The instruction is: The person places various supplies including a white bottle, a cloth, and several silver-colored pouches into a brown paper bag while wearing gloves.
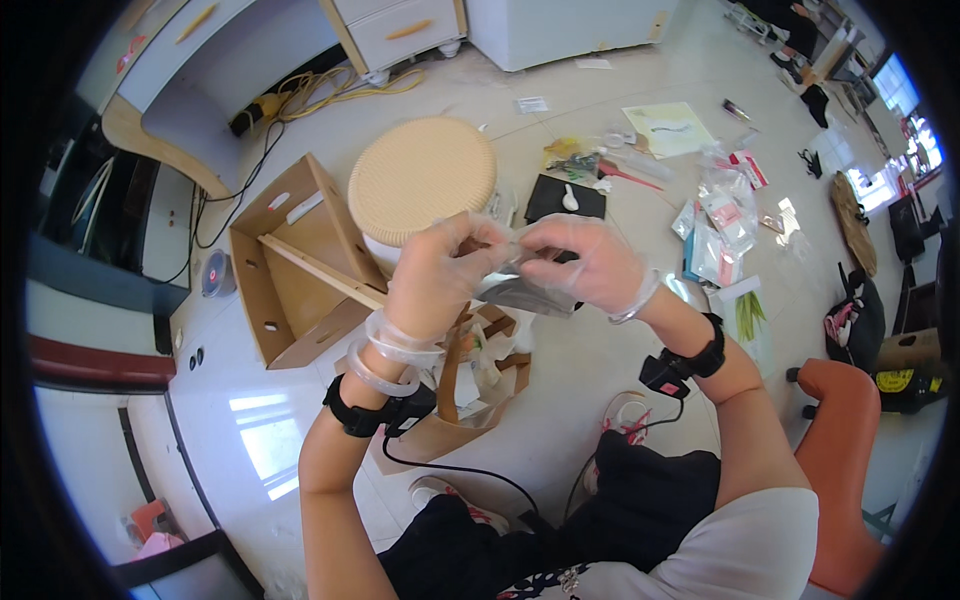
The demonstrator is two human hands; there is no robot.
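My left hand (442,274) and my right hand (589,259) both wear thin clear plastic gloves. Their fingertips meet and pinch the upper edge of a silvery plastic pouch (529,295), which hangs below them. The fingers hide much of its top, and its contents cannot be made out. Under the hands stands a brown paper bag (457,433) filled with crumpled paper and wrappers. Just beyond my right hand, a white plastic spoon (570,199) lies on a flat black square (541,196) on the floor.
A round stool with a cream ribbed cover (424,176) stands ahead. To the left lies an open cardboard box (289,307) with a wooden strip (319,268) across it. Plastic packets (724,217) litter the floor at right, near an orange chair (836,435). Another person (791,30) is far off.
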